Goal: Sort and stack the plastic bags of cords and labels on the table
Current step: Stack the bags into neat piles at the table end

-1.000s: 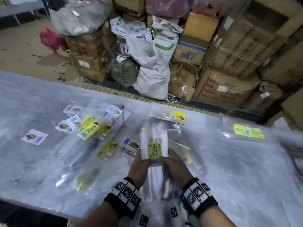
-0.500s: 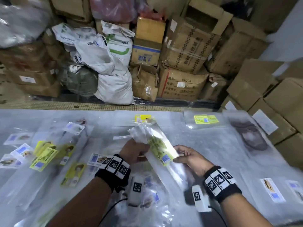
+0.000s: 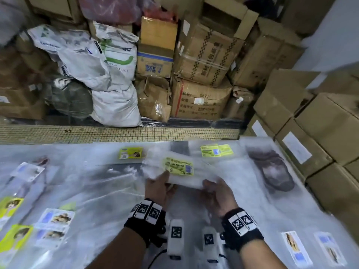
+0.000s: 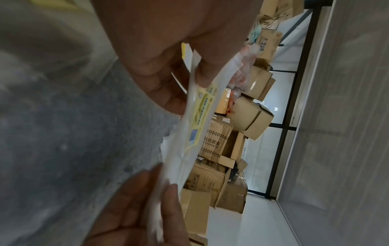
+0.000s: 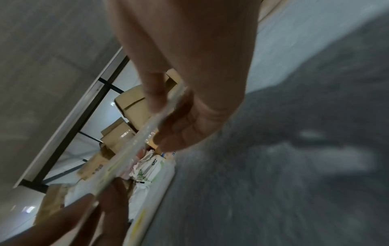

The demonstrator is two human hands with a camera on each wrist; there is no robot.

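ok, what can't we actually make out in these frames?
- Contents of the held bag: head view, milky plastic and motion blur hide them.
- Small print on its yellow label: head view, too small and blurred.
- Left hand and right hand fingertips: head view, under the bag.
- Bags at the lower left: head view, cut off by the edge.
- Table: right wrist view, smeared.

Beyond the table's far edge you face a wall of stock: white woven sacks (image 3: 114, 78) slumped against a dark green sack (image 3: 71, 98), with brown cardboard cartons (image 3: 202, 55) stacked behind and beside them. A small carton with a blue band (image 3: 154, 61) sits among them, under a plain yellowish box (image 3: 158, 33). A red plastic bag (image 3: 110, 8) tops the heap. To your right, closed cartons with white labels (image 3: 303, 136) rise in tiers. A strip of small-tiled floor (image 3: 116, 133) runs between.
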